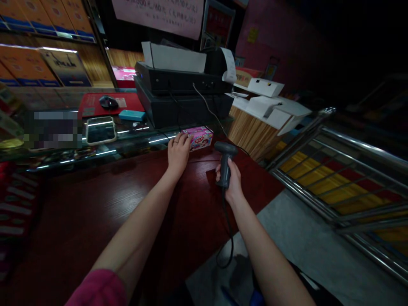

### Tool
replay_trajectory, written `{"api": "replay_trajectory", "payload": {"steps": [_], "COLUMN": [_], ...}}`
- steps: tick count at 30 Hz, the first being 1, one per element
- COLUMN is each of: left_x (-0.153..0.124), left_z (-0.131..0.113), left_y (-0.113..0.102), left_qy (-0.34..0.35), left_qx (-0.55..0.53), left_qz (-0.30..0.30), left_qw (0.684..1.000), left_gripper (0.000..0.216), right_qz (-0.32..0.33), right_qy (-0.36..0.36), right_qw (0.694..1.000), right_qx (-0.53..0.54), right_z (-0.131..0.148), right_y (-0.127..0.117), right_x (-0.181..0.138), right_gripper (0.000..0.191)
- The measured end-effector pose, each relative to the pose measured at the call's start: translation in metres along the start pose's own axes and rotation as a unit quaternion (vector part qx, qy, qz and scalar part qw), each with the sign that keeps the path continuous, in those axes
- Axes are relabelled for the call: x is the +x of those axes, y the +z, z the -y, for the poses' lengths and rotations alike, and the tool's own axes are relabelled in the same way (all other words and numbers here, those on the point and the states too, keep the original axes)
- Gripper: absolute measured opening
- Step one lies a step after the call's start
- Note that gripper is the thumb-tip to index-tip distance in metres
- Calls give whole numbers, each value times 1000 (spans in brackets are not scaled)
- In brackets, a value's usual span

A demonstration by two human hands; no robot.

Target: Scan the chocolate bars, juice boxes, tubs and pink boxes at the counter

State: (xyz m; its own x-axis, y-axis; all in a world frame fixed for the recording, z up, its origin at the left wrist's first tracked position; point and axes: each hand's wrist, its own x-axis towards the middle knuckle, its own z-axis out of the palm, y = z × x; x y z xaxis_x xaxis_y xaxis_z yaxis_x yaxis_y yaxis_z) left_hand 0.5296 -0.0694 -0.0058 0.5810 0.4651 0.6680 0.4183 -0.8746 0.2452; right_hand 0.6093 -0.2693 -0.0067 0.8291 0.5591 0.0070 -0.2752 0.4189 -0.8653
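Now left hand (178, 154) rests flat, fingers spread, on the pink box (199, 137) at the counter's (95, 204) far edge — right hand (230, 182) fully clenches a barcode scanner (225, 163).

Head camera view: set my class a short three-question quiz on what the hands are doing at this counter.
1. True or false: the right hand grips a barcode scanner.
2. The fingers of the left hand rest on: A) a pink box B) a cup C) a stapler.
3. What lies screen-up on the glass countertop, left of that box?
Key: 1 true; 2 A; 3 a phone.
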Motion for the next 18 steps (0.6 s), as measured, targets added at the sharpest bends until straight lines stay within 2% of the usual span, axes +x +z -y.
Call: {"api": "replay_trajectory", "payload": {"steps": [4, 8, 10, 13, 16, 18], "left_x": [-5, -37, -67, -123, -182, -219], "left_z": [-3, -8, -5, 8, 32, 51], "left_y": [-6, -38, -64, -115, -174, -216], "left_qy": [-1, -10, -14, 4, 25, 15], "left_qx": [1, -20, -18, 14, 61, 92], "left_qz": [-3, -9, -1, 36, 63, 66], "left_qw": [1000, 1000, 1000, 999, 996, 993], "left_gripper": [51, 66, 67, 66, 61, 60], "right_qz": [51, 97, 126, 174, 220, 249], "right_qy": [31, 62, 87, 124, 159, 185], "right_qw": [998, 992, 987, 976, 962, 951], "right_qx": [-21, -48, -46, -40, -24, -12], "right_z": [3, 8, 10, 6, -10, -26], "right_y": [1, 2, 3, 13, 40, 65], "right_x": [-3, -13, -23, -42, -69, -94], "right_gripper": [54, 56, 53, 48, 43, 41]}}
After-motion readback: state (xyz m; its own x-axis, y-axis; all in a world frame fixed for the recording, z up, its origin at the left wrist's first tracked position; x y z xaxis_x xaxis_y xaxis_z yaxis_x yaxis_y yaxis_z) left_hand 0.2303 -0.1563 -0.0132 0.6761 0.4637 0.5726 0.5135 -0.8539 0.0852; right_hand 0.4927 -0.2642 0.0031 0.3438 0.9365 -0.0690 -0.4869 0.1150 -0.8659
